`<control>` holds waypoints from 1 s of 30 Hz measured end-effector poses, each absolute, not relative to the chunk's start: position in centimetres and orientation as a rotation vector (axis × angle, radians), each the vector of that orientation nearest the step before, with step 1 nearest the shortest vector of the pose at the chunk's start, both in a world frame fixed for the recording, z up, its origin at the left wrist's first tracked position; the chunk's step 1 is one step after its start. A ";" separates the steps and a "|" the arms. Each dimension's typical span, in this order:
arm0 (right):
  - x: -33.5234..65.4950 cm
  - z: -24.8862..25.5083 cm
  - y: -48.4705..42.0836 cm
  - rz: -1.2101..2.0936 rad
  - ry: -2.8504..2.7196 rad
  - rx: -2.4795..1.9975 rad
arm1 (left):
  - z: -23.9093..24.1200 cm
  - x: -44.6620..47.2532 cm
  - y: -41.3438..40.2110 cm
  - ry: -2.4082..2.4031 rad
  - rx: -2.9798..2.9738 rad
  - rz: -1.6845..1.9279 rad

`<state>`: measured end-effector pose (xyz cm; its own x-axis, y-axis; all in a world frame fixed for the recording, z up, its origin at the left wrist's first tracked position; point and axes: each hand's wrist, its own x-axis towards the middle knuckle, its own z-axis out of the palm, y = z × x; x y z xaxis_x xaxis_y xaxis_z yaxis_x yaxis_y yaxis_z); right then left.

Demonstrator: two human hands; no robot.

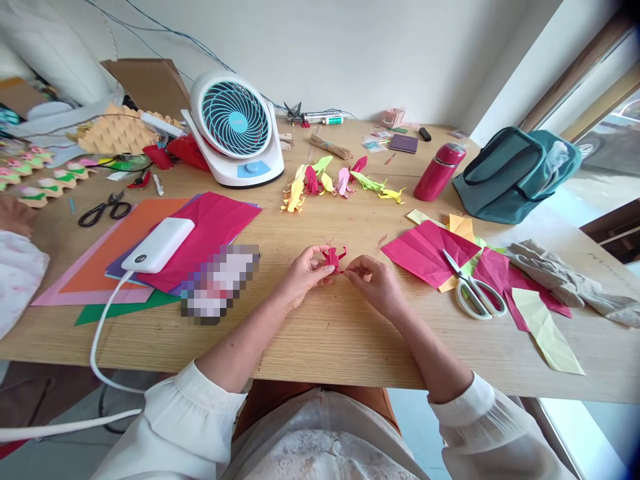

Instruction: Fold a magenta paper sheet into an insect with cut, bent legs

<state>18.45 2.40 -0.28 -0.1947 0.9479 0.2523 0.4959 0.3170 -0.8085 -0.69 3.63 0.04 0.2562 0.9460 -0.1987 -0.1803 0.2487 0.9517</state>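
My left hand (304, 272) and my right hand (374, 280) meet over the middle of the wooden table (325, 333). Between their fingertips sits a small folded magenta paper figure (334, 257). The left fingers pinch its left side. The right fingers pinch a thin end on its right side. Both hands rest low, close to the tabletop.
Several folded paper figures (340, 181) lie beyond my hands, by a white fan (235, 130). Coloured sheets (150, 253) with a power bank (158, 245) are left. Magenta scraps (430, 252), white scissors (473, 288), a red bottle (439, 172) and a teal bag (515, 172) are right. Another person's sleeve (17, 273) is far left.
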 end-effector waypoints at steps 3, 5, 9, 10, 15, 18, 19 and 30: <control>18.1 -0.1 2.0 0.733 -1.831 -1.229 | 0.1 -0.4 3.5 1.010 1.016 1.007; 18.0 0.0 1.8 0.714 -1.821 -1.205 | 0.2 -0.3 3.5 1.038 1.054 1.027; 17.9 0.1 1.7 0.663 -1.807 -1.176 | 0.5 -0.2 3.4 1.052 1.066 1.013; 17.9 0.1 1.7 0.664 -1.803 -1.162 | 0.6 -0.2 3.4 1.049 1.060 1.003; 17.8 0.1 1.7 0.654 -1.789 -1.091 | 0.7 -0.1 3.2 0.998 1.073 1.039; 17.8 0.2 1.7 0.645 -1.798 -1.081 | 0.4 -0.1 3.3 0.984 1.097 1.050; 17.8 0.2 1.7 0.648 -1.800 -1.079 | 0.4 -0.1 3.3 0.982 1.096 1.043; 17.6 0.4 1.5 0.616 -1.903 -1.045 | 0.6 -0.1 3.2 1.087 1.033 1.013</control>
<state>17.62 1.48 0.43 -0.2832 0.8492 0.4457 0.4269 0.5277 -0.7344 -0.13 3.24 0.58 0.1663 0.9679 -0.1882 -0.1197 0.2093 0.9705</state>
